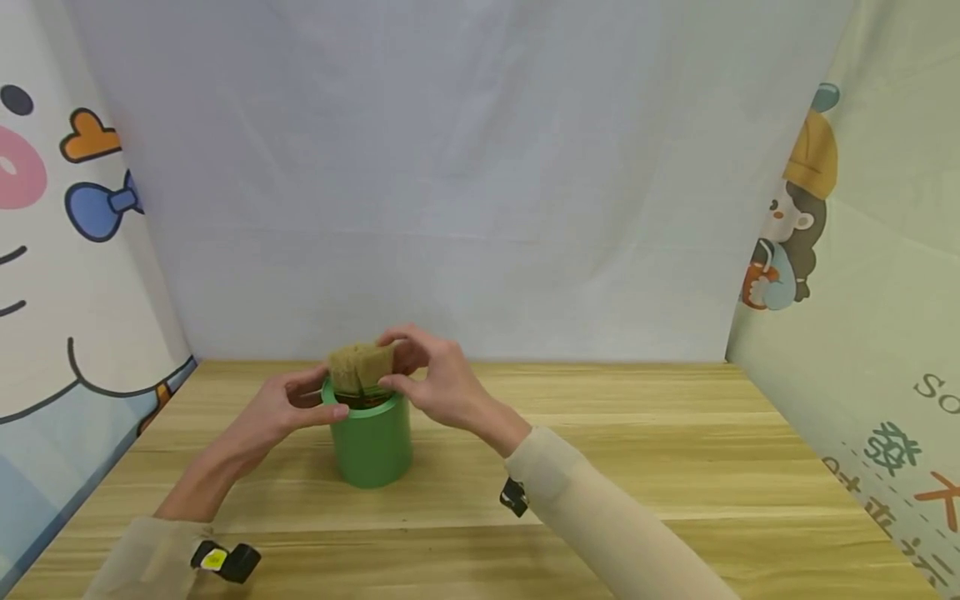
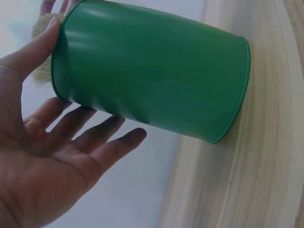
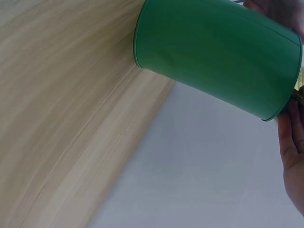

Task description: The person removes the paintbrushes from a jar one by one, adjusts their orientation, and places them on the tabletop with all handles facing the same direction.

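A green cylindrical pot [image 1: 372, 454] stands upright on the table, with tan bristle brush heads [image 1: 351, 368] rising above its rim. My left hand [image 1: 273, 410] holds the pot at its upper left side, thumb at the rim and fingers spread along the wall, as the left wrist view also shows. At the right of the rim, my right hand [image 1: 441, 379] pinches the brush between thumb and fingers. Bristles [image 2: 42, 71] stick out past the rim in the left wrist view. The lower parts of the brushes are hidden inside the pot.
The wood-grain table [image 1: 600, 467] extends to the right and front of the pot. A plain pale curtain [image 1: 465, 183] hangs behind it. Printed cloths stand at the left [image 1: 82, 275] and right [image 1: 862, 317] sides.
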Available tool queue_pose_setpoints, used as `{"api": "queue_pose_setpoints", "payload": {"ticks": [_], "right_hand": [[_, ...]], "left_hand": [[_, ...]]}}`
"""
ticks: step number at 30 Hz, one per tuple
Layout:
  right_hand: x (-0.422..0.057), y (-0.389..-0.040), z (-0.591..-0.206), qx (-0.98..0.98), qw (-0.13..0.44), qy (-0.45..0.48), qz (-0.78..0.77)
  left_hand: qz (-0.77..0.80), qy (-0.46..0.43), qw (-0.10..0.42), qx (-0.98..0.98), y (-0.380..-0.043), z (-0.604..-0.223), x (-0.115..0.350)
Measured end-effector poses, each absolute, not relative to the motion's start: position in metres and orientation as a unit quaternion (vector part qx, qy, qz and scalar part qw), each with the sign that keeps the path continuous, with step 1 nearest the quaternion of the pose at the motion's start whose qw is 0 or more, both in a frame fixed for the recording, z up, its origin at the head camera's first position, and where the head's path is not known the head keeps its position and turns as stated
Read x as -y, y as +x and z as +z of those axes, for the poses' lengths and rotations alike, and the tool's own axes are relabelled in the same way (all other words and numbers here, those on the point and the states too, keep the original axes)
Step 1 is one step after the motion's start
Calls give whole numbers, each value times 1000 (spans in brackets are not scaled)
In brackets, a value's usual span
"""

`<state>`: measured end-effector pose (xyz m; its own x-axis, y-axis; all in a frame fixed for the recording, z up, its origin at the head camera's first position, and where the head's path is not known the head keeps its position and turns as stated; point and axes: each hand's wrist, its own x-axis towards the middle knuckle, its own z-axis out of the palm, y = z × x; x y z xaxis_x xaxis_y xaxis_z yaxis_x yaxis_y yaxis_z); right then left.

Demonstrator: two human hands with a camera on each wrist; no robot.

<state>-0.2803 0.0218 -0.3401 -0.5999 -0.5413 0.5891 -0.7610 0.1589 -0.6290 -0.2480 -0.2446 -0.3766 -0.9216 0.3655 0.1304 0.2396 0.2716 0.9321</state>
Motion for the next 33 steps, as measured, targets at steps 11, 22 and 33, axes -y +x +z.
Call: {"api": "queue_pose_setpoints", "payload": {"ticks": [11, 22, 33], "right_hand": [[-21, -281, -338, 744, 112, 425, 502], [-23, -283, -328, 736, 124, 418, 518], [-34, -288, -280, 707, 173, 439, 527]], "left_hand": [[580, 203, 55, -787, -249, -378, 246], [589, 204, 70, -779, -250, -379, 248], [596, 204, 81, -773, -250, -378, 248]]}}
